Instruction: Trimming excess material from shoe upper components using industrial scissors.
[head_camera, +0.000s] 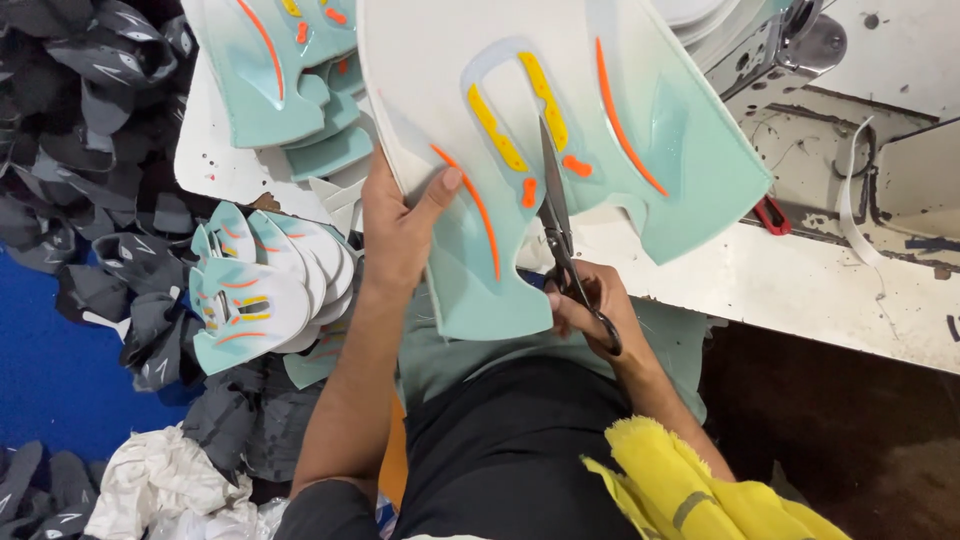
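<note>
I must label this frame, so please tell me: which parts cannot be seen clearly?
Head view:
- Panel: top cut off by the frame edge.
- Scissors: handle loops mostly covered by the right hand.
- Left hand: fingers hidden behind the panel.
- Sewing machine: mostly outside the frame.

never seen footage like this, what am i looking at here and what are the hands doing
This is one picture from a camera worn on a person's head, looking down at their own two hands and lap. The left hand grips the edge of a large flat white and mint-green cut-out sheet with orange and yellow stripes. The right hand holds black-handled scissors, their blades pointing up over that sheet. To the left lie stacks of similar mint and white pieces and a heap of dark grey pieces. A worn white worktable sits on the right, with part of a metal machine at its top edge. A yellow cloth lies by the person's lap.
</note>
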